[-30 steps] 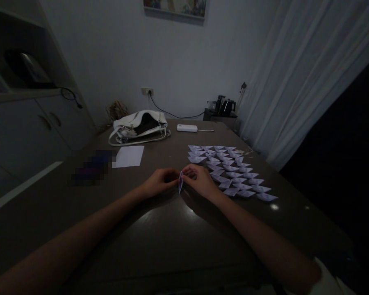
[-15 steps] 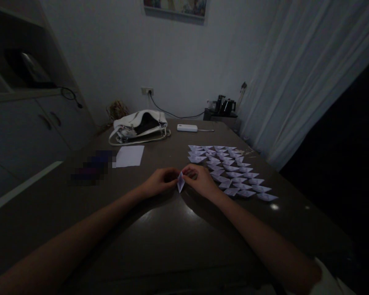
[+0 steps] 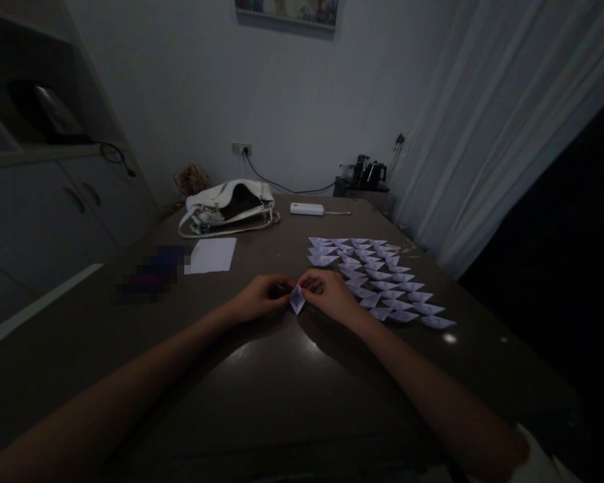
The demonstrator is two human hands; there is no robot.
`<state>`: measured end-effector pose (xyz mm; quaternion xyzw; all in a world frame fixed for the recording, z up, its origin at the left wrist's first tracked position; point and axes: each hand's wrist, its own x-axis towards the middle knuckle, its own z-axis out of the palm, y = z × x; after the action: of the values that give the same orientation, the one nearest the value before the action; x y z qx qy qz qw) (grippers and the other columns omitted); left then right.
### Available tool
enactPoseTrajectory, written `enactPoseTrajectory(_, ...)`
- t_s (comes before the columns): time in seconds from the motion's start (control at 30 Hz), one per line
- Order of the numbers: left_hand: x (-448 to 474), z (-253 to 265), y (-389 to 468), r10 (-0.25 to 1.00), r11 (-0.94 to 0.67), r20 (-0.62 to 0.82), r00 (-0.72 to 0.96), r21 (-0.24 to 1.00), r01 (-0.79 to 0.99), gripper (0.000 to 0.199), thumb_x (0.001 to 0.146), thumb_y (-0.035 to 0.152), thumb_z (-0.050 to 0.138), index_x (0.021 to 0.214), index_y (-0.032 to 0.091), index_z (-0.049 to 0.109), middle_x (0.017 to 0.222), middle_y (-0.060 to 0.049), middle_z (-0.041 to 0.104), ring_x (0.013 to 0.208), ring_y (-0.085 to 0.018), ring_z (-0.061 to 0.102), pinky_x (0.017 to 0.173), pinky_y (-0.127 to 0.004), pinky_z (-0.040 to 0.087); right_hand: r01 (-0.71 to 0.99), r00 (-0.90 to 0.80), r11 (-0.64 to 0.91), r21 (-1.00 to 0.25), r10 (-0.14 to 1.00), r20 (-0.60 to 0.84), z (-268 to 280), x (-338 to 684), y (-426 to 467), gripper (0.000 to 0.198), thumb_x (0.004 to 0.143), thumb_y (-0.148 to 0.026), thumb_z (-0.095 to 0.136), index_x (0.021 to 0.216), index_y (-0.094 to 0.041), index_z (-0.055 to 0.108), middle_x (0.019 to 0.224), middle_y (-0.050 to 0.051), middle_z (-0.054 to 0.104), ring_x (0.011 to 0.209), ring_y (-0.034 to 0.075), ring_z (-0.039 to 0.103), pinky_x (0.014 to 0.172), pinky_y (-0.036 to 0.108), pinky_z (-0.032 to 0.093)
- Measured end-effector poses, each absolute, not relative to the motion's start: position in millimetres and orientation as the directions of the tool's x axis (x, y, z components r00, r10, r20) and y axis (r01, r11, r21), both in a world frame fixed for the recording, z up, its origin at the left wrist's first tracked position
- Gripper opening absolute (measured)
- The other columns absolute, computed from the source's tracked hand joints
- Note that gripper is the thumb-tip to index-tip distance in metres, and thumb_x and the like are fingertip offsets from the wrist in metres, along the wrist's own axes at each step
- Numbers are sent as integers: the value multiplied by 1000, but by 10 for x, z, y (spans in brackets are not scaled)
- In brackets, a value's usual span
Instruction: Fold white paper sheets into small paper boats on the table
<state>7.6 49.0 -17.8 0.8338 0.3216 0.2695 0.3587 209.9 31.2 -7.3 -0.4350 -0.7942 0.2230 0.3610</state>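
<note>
Over at the far end of the table (image 3: 262, 396), see a white handbag (image 3: 211, 196) gaping open!
To its right, catch a white oblong device (image 3: 307, 209) trailing a cable (image 3: 338, 213); behind, a black cord (image 3: 292, 192) drooping from the wall socket (image 3: 237, 147), a black kettle (image 3: 372, 176), sheer curtains (image 3: 463, 114).

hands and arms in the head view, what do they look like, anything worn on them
The left hand and right hand are ungloved, with bare wrists. The left forearm shows no sleeve; a pale, whitish sleeve appears near the right elbow. It is too dim to make out rings.
</note>
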Motion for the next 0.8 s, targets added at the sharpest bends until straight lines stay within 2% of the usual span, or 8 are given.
enactPoseTrajectory(0.2, 48, -171, 507, 699, -598, 243, 673, 715, 363, 22, 85, 27, 58, 101, 13, 66, 94, -6, 70, 85, -18, 66, 77, -27, 50, 552, -419, 523, -650, 847, 327, -48, 2125, 302, 8, 78, -12, 67, 84, -17, 69, 74, 0, 69, 65, 12, 64, 59, 21, 44)
enactPoseTrajectory(0.33, 30, -158, 521, 657, -658, 271, 703, 662, 359, 22, 84, 23, 58, 103, 14, 66, 100, -7, 69, 92, -18, 64, 85, -29, 48, 559, -459, 536, -633, 835, 302, -43, 2148, 290, 6, 79, -14, 68, 84, -17, 69, 75, 1, 70, 66, 13, 64, 58, 21, 44)
enactPoseTrajectory(0.47, 13, -150, 538, 591, -717, 296, 750, 620, 320, 21, 83, 18, 59, 102, 15, 67, 104, -7, 67, 97, -19, 62, 89, -31, 47, 570, -513, 575, -586, 807, 293, -55, 2160, 294, 10, 77, -10, 69, 83, -17, 70, 76, 1, 70, 65, 12, 63, 59, 20, 43)
enactPoseTrajectory(0.8, -3, -106, 519, 542, -753, 279, 793, 580, 310, 21, 82, 14, 59, 101, 16, 69, 108, -9, 65, 100, -21, 62, 91, -32, 47, 577, -579, 615, -537, 772, 262, -135, 2180, 307, 9, 78, -12, 69, 85, -18, 71, 79, 1, 70, 68, 12, 63, 62, 21, 43)
